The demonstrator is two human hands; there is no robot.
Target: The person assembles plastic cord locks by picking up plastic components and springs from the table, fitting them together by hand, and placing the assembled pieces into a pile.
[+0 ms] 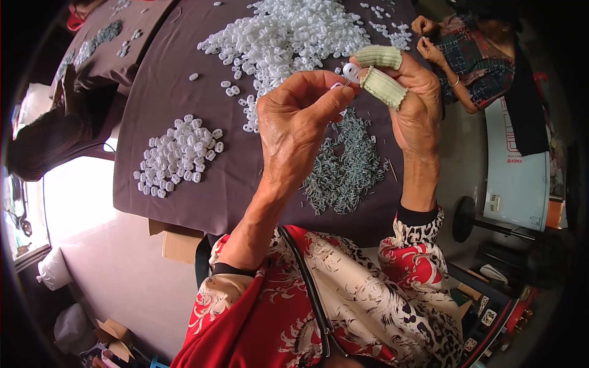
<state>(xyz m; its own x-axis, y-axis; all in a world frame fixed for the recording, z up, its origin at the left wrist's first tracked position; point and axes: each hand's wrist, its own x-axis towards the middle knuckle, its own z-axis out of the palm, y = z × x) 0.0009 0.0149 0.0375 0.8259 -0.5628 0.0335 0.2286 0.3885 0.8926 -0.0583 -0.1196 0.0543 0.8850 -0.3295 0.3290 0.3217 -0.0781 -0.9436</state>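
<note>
My right hand (pixel 417 98) wears pale green knitted sleeves (pixel 383 86) on its thumb and a finger. Between those covered fingertips it pinches a small white oval plastic piece (pixel 351 72) with holes in it. Close against it, my left hand (pixel 291 116) is closed in a pinch. A thin metal pin seems to stick out of its fingertips toward the white piece, and a bit of white shows there too. Below the hands spreads a pile of small grey-green screw-like pins (pixel 343 172). A large heap of white oval pieces (pixel 288 37) lies beyond my hands.
A smaller pile of white pieces (pixel 178 156) sits at the left of the brown-covered table (pixel 227 178). A thin stick (pixel 392 170) lies right of the pins. Across the right corner, another person's hands (pixel 429 43) work. A white box (pixel 518 178) stands at the right.
</note>
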